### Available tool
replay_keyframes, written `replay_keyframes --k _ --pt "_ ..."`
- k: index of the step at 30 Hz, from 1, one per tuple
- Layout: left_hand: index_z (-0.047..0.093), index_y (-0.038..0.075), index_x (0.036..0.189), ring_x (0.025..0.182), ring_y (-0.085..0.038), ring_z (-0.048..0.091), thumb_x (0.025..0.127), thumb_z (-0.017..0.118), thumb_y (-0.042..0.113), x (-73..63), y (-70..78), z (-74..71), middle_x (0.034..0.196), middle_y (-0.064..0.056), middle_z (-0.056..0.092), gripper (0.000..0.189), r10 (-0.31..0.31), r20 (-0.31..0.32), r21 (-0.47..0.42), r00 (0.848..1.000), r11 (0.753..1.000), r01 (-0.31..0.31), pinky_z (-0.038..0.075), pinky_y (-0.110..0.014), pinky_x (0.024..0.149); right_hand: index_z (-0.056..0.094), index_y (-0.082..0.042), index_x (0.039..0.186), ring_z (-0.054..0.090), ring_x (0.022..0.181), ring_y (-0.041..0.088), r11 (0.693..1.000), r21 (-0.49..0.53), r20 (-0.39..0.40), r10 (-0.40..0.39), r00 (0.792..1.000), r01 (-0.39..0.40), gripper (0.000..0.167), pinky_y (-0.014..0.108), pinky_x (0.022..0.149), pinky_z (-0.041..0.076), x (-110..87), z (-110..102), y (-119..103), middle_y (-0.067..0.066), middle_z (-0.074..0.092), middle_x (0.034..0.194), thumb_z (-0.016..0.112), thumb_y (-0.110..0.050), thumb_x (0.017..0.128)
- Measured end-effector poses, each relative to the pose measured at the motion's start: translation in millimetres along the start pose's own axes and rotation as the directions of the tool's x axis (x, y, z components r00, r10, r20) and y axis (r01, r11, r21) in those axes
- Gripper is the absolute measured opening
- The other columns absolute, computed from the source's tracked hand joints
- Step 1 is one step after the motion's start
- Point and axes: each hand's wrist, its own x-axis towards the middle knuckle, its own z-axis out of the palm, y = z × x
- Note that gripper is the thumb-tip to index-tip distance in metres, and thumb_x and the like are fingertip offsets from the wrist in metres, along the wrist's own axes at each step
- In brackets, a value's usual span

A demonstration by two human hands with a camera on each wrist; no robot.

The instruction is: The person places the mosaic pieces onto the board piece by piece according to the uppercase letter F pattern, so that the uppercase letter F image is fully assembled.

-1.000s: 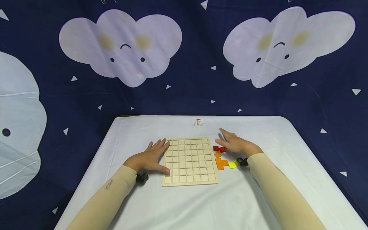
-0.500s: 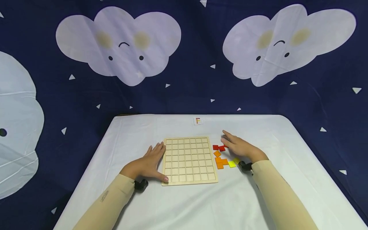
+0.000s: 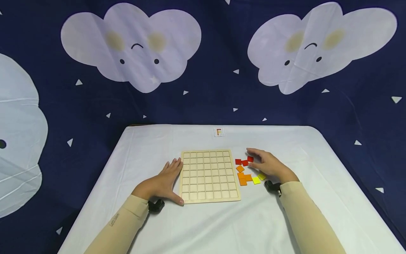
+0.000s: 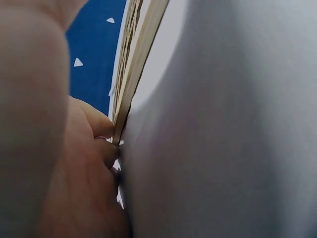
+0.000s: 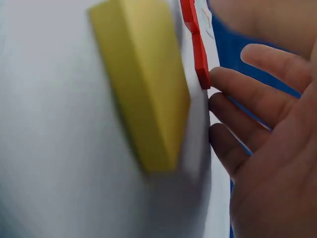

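A square wooden grid board (image 3: 209, 176) lies on the table. Along its left edge rests my left hand (image 3: 161, 182), fingers spread and thumb by the near corner; the left wrist view has the board's side (image 4: 143, 54) close to the fingertips. My right hand (image 3: 272, 165) hovers low by the tiles, fingers gently bent, with the thumb and forefinger either side of a red tile (image 3: 250, 159) without visibly gripping it. Two more red tiles, one of them the leftmost red tile (image 3: 238, 161), lie beside it. A yellow tile (image 5: 143, 84) looms under the right wrist.
Several orange tiles (image 3: 243, 182) and two yellow ones, the nearer a bright yellow tile (image 3: 256, 180), lie right of the board. A small pattern card (image 3: 219, 132) with a coloured figure lies near the table's far edge. Behind hangs a dark blue cloud-print cloth (image 3: 219, 88).
My left thumb has slid off the board's face to its near left corner. My right hand has shifted right and slightly nearer, its fingers bending, uncovering a red tile and a yellow tile.
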Motion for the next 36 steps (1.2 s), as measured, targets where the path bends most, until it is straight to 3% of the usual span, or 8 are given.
replay_keyframes --k 3,7,11,20,27,36 --pt "0.007 -0.006 0.165 0.158 -0.033 -0.008 0.054 0.087 0.083 -0.5 -1.1 1.8 0.172 -0.022 0.001 0.164 -0.004 -0.01 -0.016 1.0 1.0 0.004 -0.005 -0.048 0.127 0.056 -0.011 0.154 0.04 0.147 0.035 1.0 -0.005 -0.034 0.01 0.999 -0.01 0.06 0.058 0.121 0.029 1.4 1 3 0.009 0.056 0.153 0.078 -0.016 0.098" --pt "0.007 -0.006 0.165 0.158 -0.032 -0.009 0.054 0.086 0.085 -0.2 -2.8 3.6 0.173 -0.022 0.001 0.164 0.008 -0.022 -0.016 1.0 1.0 -0.008 -0.006 -0.046 0.127 0.067 -0.013 0.141 0.055 0.126 0.033 0.999 -0.013 -0.07 0.028 0.997 -0.029 0.044 0.056 0.112 0.042 3.2 4 6 0.007 0.064 0.14 0.076 -0.009 0.098" --pt "0.008 -0.006 0.165 0.158 -0.032 -0.008 0.054 0.085 0.085 0.0 -4.1 4.6 0.173 -0.021 0.002 0.163 0.02 -0.031 -0.014 0.999 1.0 -0.02 -0.005 -0.046 0.127 0.071 -0.014 0.133 0.058 0.11 0.029 1.0 -0.012 -0.091 0.026 0.995 -0.027 0.037 0.05 0.103 0.048 3.8 6 9 0.005 0.067 0.131 0.076 -0.006 0.098" --pt "0.009 -0.008 0.165 0.159 -0.035 -0.005 0.058 0.087 0.081 -2.1 -2.8 4.2 0.172 -0.023 0.004 0.159 0.033 -0.047 -0.012 0.998 0.999 -0.034 -0.004 -0.046 0.127 0.071 -0.011 0.133 0.06 0.111 0.03 0.998 0.009 -0.148 0.057 0.987 -0.056 0.034 0.052 0.104 0.05 1.1 10 13 0.01 0.067 0.132 0.074 -0.006 0.1" --pt "0.013 -0.007 0.165 0.159 -0.034 -0.002 0.061 0.086 0.081 -0.2 -6.4 9.5 0.173 -0.022 0.007 0.155 0.041 -0.083 0.018 0.996 0.999 -0.04 -0.001 -0.047 0.127 0.067 -0.009 0.141 0.065 0.108 0.028 0.992 0.125 -0.206 0.062 0.977 -0.036 0.04 0.05 0.102 0.051 -4.2 11 20 0.01 0.07 0.131 0.074 -0.009 0.101" --pt "0.017 -0.007 0.165 0.159 -0.033 0.001 0.059 0.087 0.081 -0.4 -7.9 11.9 0.172 -0.022 0.011 0.155 0.049 -0.119 0.022 0.992 0.999 -0.046 0.001 -0.047 0.128 0.064 -0.006 0.144 0.065 0.12 0.028 0.957 0.289 -0.237 0.067 0.969 0.005 0.046 0.022 0.101 0.05 -11.3 8 19 0.01 0.068 0.133 0.075 -0.016 0.101"
